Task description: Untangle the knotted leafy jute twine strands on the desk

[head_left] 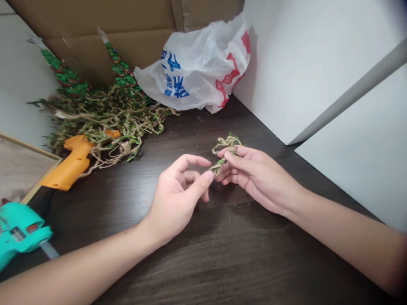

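A small bundle of twine with green leaves (228, 143) is held above the dark wooden table (203, 245). My right hand (254, 171) pinches it between thumb and fingers, with loops standing up past the fingertips. From the other side my left hand (179, 190) has its thumb against the bundle's lower end. The left index finger is close to that end, and the other left fingers curl loosely behind it.
At the back left lies a heap of leafy twine (121, 114), with two small green trees (68, 78) behind it. An orange glue gun (71, 163), a teal tool (23, 231) and a framed board (22, 169) are at left. A plastic bag (203, 63) stands by the cardboard (133, 17).
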Demonstrator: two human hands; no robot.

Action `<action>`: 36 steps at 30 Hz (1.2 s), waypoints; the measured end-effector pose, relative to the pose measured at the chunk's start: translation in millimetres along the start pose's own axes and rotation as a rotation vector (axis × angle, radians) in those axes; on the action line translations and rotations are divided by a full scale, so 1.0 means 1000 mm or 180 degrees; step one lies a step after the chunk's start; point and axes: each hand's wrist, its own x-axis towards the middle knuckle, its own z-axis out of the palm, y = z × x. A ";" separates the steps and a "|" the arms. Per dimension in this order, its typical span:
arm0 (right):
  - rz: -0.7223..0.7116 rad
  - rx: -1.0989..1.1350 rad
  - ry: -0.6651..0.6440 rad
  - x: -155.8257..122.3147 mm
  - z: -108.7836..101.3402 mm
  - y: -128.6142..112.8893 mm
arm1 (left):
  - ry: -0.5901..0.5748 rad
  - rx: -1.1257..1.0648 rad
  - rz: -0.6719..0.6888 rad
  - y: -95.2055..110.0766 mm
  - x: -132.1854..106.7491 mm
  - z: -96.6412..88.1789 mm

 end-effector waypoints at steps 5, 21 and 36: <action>-0.0001 -0.0026 0.0136 0.001 -0.001 -0.001 | -0.0025 0.0025 -0.0011 0.000 0.001 0.000; -0.0121 -0.0186 0.0507 0.006 -0.002 -0.007 | -0.0032 0.0005 -0.0009 -0.003 0.001 0.000; -0.0238 -0.0221 0.0583 0.008 -0.005 -0.008 | 0.0001 0.0162 0.0062 -0.004 0.001 -0.001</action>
